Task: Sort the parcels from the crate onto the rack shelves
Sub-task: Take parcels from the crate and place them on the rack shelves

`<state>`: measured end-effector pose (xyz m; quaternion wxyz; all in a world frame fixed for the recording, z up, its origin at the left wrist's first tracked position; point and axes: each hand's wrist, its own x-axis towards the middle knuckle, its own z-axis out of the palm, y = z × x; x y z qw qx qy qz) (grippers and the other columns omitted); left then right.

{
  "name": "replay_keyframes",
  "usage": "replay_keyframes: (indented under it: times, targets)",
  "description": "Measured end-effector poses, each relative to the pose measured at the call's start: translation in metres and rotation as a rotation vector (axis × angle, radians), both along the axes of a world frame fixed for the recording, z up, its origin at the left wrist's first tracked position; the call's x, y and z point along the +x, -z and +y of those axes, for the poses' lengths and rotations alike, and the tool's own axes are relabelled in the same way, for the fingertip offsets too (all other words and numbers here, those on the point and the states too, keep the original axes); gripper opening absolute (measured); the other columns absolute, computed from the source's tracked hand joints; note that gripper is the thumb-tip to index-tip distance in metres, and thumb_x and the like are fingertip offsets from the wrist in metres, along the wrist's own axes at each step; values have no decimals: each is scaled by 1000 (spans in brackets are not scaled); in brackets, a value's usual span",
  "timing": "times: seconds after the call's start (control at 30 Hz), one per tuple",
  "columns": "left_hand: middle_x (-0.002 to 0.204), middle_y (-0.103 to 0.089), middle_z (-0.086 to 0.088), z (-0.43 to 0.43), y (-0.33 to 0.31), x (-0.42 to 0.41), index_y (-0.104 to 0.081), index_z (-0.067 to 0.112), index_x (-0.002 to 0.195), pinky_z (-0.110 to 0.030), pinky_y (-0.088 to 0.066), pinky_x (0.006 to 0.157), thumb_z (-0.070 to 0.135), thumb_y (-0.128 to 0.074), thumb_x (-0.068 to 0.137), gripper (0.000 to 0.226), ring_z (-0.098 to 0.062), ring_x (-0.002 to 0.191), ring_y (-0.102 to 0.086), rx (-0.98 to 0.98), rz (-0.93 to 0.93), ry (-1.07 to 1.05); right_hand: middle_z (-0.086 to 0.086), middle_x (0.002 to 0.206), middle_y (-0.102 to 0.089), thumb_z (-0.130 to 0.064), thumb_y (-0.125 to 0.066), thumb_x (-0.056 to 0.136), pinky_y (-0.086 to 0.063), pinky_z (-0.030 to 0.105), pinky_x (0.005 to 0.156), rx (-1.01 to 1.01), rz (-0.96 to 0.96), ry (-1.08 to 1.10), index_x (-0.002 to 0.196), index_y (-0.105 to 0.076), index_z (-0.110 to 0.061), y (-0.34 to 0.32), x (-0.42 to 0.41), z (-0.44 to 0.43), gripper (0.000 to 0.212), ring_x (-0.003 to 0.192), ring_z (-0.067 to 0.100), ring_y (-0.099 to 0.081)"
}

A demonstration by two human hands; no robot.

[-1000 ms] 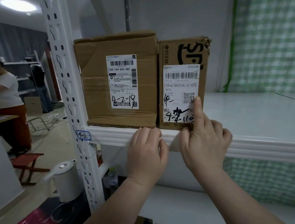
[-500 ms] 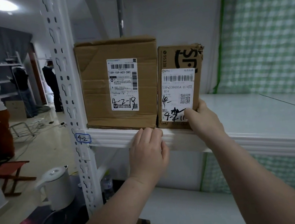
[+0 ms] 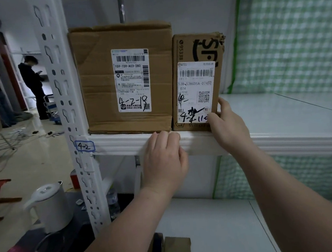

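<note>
Head view: standing side by side on the 4-2 shelf, large parcel at 11 o'clock and small parcel touching it at 1 o'clock, right hand gripping the latter's lower corner, left hand curled over the shelf lip; probably final nudging, rest of the sorting impossible to judge.

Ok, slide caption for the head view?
Right hand grips the smaller parcel beside the larger parcel on shelf 4-2; left hand grips its edge.
</note>
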<state>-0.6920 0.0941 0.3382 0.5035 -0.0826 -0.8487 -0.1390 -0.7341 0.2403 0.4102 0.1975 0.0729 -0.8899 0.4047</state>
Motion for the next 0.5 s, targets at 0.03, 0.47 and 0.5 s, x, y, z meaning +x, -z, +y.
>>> replay_keyframes:
  times: [0.03,0.47,0.5]
  targets:
    - [81,-55,-8,0,1,0,-58,8,84,-37,-46,73,15,-48,75,15,-29,78,-51,-7,16,0,4,138,-57,-44,-33,80,-38,41,96,-15,16,2,151,-25,-25,1,2,1,75,126,32,-47]
    - [115,-52,-6,3,-11,26,-52,13,106,-35,-39,89,17,-56,78,29,-27,108,-46,-51,-335,-30,17,145,-47,-13,-40,90,-29,31,107,121,117,-48,150,-27,-1,37,46,20,63,137,31,-38]
    - [126,-48,-4,3,-10,33,-51,14,112,-36,-39,94,17,-55,79,33,-26,115,-44,-27,-413,-28,16,149,-43,-12,-41,89,-28,32,110,106,111,-76,151,-25,-3,42,54,22,65,139,29,-36]
